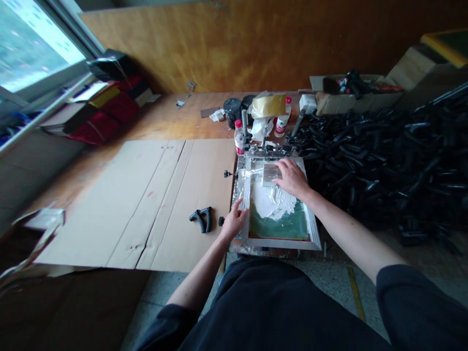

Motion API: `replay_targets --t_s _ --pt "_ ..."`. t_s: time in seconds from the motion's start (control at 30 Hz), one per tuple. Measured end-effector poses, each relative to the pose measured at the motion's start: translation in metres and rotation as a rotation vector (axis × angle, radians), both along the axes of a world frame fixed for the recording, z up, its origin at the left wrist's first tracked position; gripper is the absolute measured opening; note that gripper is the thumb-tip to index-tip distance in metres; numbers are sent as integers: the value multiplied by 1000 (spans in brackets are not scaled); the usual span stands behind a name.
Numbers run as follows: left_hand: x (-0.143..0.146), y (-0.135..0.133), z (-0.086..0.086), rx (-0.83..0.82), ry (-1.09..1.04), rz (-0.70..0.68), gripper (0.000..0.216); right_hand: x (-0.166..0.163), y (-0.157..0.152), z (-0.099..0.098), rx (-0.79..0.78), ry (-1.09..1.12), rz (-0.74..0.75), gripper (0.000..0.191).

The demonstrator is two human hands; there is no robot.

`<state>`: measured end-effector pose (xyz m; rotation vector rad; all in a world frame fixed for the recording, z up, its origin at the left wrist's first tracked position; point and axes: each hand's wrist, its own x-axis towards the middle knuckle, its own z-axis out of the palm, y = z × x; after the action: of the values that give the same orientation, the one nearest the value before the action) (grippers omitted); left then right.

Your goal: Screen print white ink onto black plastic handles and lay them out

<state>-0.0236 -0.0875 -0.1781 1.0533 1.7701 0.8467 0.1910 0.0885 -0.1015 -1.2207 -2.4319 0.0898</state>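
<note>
A silk-screen frame [317, 237] with pale metal sides lies in front of me, its green mesh [280, 228] partly covered with thick white paste [268, 201]. My right hand [292, 178] grips the right side of a flat, pale scraper [269, 174] at the far part of the mesh, just beyond the paste. At the frame's left side is my left hand [234, 222], holding nothing, with thumb and forefinger apart; its fingertips are at the frame's edge. Two black handle-shaped pieces [201, 219] lie together on the cardboard [146, 195] to the left.
A large heap of black handle-shaped parts [387, 165] crowds the right side. Behind the frame stand a clamp stand [245, 129], red-capped bottles [239, 136], dark tubs [232, 112] and a yellowish roll [268, 105]. An open carton [351, 103] is at the back right.
</note>
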Motion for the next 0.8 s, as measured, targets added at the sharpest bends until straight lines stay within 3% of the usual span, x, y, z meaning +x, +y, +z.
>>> replay_targets --t_s 0.13,0.33,0.4,0.53,0.7,0.8 --pt "-3 1 -3 -15 73 -48 59 -19 -31 -7 -175 -142 123 5" --pt "-4 0 -7 -8 73 -37 58 19 -72 -8 -203 -177 574 19" --pt "-4 0 -8 2 59 -28 58 21 -70 -3 -244 -174 570 16" --pt "-5 0 -8 11 -1 -7 59 15 -72 -9 -164 -86 395 19" --pt "-2 -1 -6 16 -52 20 60 23 -94 -27 -172 -11 502 25" --pt "-2 -1 4 10 -82 16 61 14 -80 -14 -198 -10 371 20"
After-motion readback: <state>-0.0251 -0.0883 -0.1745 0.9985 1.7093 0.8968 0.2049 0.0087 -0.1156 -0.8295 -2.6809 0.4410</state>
